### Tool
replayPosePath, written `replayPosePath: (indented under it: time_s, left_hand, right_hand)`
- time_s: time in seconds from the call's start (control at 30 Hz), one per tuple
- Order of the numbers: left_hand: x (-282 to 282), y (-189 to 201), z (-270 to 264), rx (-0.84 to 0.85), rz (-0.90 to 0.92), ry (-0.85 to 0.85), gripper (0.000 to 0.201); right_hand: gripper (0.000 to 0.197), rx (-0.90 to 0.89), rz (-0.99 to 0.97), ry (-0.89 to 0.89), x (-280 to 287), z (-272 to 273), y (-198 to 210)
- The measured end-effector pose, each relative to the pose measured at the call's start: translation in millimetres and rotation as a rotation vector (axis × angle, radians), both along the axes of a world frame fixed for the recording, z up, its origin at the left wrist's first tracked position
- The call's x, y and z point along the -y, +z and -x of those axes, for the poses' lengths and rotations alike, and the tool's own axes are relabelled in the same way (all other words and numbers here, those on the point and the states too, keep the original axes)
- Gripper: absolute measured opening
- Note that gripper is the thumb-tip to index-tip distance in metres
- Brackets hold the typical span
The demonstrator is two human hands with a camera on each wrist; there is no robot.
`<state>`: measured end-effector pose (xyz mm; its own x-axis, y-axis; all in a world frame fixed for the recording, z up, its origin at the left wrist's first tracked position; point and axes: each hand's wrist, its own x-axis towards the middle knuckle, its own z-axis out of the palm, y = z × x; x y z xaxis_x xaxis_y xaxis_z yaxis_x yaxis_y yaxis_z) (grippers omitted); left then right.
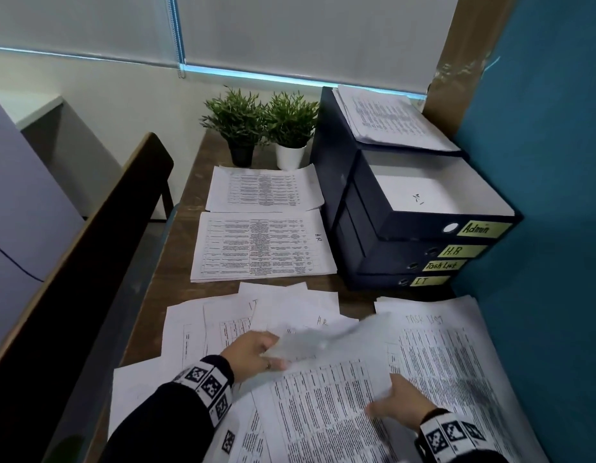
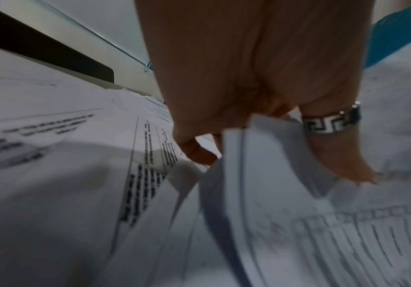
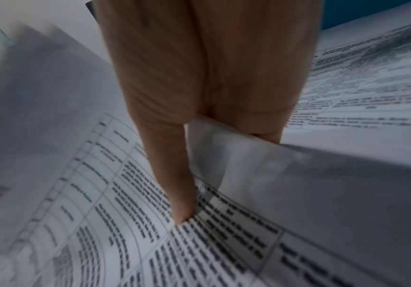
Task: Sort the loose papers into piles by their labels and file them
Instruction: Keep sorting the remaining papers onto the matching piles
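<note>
A printed table sheet is lifted off the loose papers at the near edge of the desk, its far corner blurred. My left hand pinches its left edge, and in the left wrist view this ringed hand grips curled sheet edges. My right hand holds the right edge. The right wrist view shows that hand with its thumb on top of the sheet and fingers beneath. Sorted piles lie beyond: one marked HR, one behind it, and a Task List pile.
A stack of dark binders labelled Admin, H.R, Task List and IT stands at the back right, with papers on top. Two potted plants sit behind the piles. A blue partition bounds the right, a dark board the left.
</note>
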<state>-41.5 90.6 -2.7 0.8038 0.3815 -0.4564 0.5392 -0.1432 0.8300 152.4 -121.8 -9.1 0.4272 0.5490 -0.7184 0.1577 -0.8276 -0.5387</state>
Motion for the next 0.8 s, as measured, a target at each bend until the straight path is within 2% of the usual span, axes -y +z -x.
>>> replayPosePath:
  time_s: [0.07,0.1,0.2,0.23,0.27,0.3,0.33,0.37,0.4,0.43,0.5,0.6,0.7,0.8]
  left_hand:
    - [3,5,0,-0.035,0.042,-0.107,0.034]
    - [4,7,0,-0.039,0.069,-0.135,0.042]
    - [4,9,1,-0.042,0.138,-0.146,0.044]
    - [3,6,1,-0.029,0.150,-0.148,0.042]
    - [3,6,1,-0.010,0.159,-0.151,0.038]
    - [4,6,1,0.005,0.175,-0.128,0.028]
    - [3,4,0,0.010,0.171,-0.118,0.014]
    - [2,2,-1,0.021,0.146,-0.100,0.027]
    - [1,-4,-2,0.038,0.099,-0.096,0.050]
    - [0,-8,-4,0.043,0.073,-0.062,0.067]
    - [1,-11,-9,0.064,0.040,0.019,0.083]
    - [-1,-15,-15,0.086,0.006,0.124,0.066]
    - [-7,-21,-18,0.059,0.095,0.225,0.092]
    - [-8,-19,-19,0.089,0.091,0.236,0.074]
  right_hand:
    - [0.030,-0.026,0.019,-0.008,0,0,2]
    - [0.039,-0.027,0.015,-0.007,-1,0,3]
    - [0.113,-0.030,-0.031,-0.049,12,-20,-35]
    - [0.122,-0.029,-0.029,-0.043,16,-24,-42]
    - [0.120,-0.027,-0.038,-0.047,12,-21,-35]
    - [0.105,-0.029,-0.036,-0.047,9,-16,-25]
    - [0.080,-0.025,-0.032,-0.021,5,-8,-10]
    - [0.054,-0.025,-0.023,-0.001,2,-3,-1]
    - [0.038,-0.022,-0.025,0.004,2,-4,-1]
    - [0.032,-0.024,-0.038,-0.003,2,-4,0]
    - [0.030,-0.030,-0.063,-0.031,2,-3,-3]
    - [0.033,-0.008,-0.052,-0.068,3,-5,-13]
    - [0.044,0.015,-0.043,-0.077,3,-6,-20]
    - [0.045,0.025,-0.045,-0.078,3,-9,-24]
